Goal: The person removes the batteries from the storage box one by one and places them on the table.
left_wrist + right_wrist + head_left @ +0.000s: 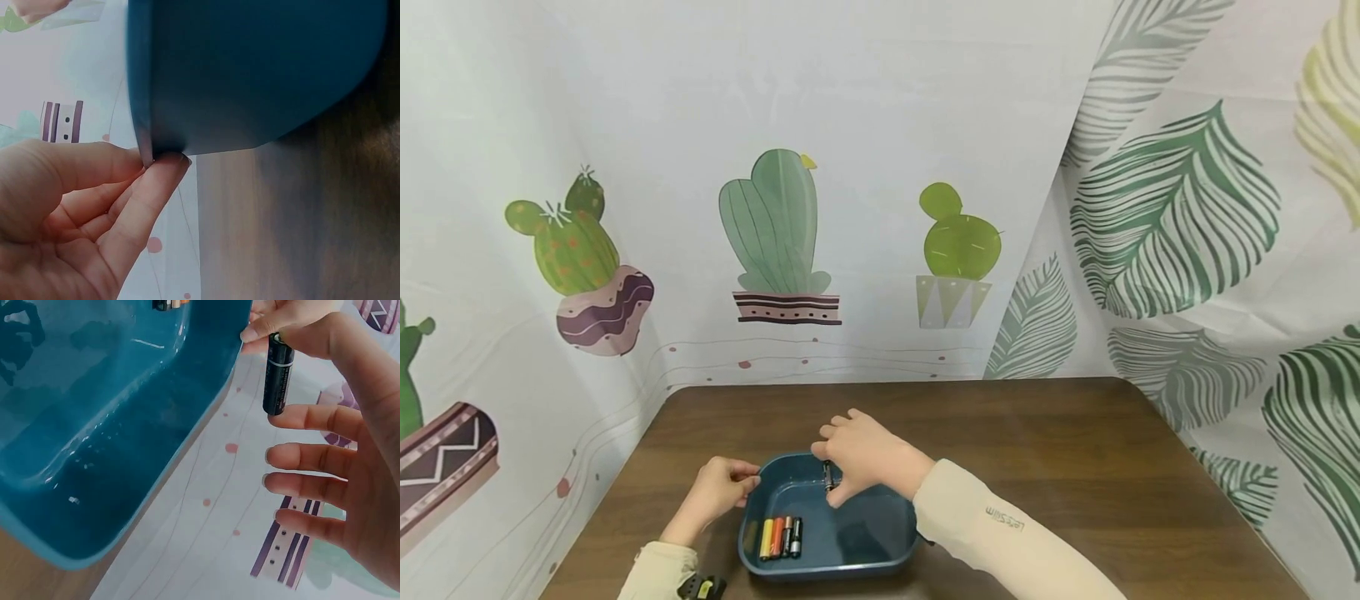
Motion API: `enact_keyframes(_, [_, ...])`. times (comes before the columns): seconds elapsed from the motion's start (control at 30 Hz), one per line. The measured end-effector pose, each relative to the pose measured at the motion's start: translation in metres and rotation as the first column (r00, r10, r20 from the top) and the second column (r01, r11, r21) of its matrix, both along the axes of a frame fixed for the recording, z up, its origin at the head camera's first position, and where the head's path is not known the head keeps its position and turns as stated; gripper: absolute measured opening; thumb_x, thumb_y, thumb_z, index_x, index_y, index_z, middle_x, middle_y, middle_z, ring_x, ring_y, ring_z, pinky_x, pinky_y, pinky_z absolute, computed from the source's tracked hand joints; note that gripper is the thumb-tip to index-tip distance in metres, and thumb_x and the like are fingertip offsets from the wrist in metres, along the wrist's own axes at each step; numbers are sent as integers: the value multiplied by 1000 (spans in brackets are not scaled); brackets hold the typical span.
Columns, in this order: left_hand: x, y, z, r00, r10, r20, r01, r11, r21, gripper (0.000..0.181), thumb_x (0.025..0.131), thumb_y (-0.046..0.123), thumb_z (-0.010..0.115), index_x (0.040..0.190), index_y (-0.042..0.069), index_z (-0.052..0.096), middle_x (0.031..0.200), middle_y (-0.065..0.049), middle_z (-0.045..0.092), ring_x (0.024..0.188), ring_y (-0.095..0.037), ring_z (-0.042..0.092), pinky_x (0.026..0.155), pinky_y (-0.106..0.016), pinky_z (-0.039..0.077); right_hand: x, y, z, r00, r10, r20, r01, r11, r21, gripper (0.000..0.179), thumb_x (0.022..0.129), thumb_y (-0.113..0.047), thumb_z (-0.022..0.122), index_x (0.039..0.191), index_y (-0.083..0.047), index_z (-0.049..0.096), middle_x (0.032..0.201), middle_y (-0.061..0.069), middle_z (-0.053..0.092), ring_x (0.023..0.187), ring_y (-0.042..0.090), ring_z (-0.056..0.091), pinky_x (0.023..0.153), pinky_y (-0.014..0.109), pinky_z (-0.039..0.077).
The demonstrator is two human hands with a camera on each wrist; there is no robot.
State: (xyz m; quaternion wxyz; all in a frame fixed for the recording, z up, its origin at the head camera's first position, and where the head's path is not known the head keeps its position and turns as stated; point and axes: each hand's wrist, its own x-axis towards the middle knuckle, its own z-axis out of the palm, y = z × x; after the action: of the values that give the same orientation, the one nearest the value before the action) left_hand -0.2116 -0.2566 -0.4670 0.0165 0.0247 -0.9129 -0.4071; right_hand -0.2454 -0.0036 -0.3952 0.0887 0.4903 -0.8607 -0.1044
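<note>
A blue rectangular tray with rounded corners sits on the table. My left hand pinches its left rim between thumb and fingers, seen close in the left wrist view against the tray's outer wall. Over the tray's far part, my right hand holds a black battery end to end between thumb and index finger. The other right fingers are spread and touch nothing. Inside the tray, at its near left corner, several batteries lie side by side: a yellow one, an orange one and black ones.
The brown wooden table extends to the right of the tray and behind it. A white cloth printed with cacti and leaves hangs around the table's back and sides. A dark strap is on the left wrist.
</note>
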Motion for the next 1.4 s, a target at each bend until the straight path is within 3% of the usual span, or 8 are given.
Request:
enact_keyframes(0.27, [-1,0,0,1000,-7,-11,7,1000,-9,11,83,-4,67,93,-8,72,74,-8,67,56,-16,60,53,-30,57,-3,26,3,1000,-14,21,16,997,-77,44,73,-59,71,103,-28,65,93,-10,57,84,10,48,88,37,47])
enact_keyframes(0.73, [0,0,2,1000,-5,0,5,1000,-7,11,84,-4,67,94,-8,71,73,-7,66,57,-15,59,55,-32,58,-9,59,-7,999,-49,5,49,987,-150,41,71,-58,70,94,-25,63,81,-9,50,73,9,39,69,29,40])
enact_keyframes(1.13, [1,1,1,1000,0,-2,0,1000,-18,11,84,-4,67,94,-7,72,73,-7,66,57,-15,59,53,-29,57,-11,89,-13,997,-68,36,75,973,-217,39,71,-55,71,91,-24,62,77,-10,45,75,11,41,75,37,46])
enact_keyframes(1.3, [1,1,1,1000,-3,-1,3,1000,-25,11,84,-4,67,94,-7,72,73,-7,65,57,-15,59,53,-29,57,-11,103,-14,994,-91,58,102,966,-239,40,69,-53,75,94,-24,64,82,-8,50,80,13,48,83,44,49])
enact_keyframes(1.4, [1,1,1,1000,-2,-1,2,1000,-27,11,84,-4,67,94,-7,71,73,-7,65,57,-15,59,53,-29,57,-11,111,-16,992,-104,67,117,961,-252,40,69,-52,75,96,-24,66,86,-8,53,82,14,50,82,43,50])
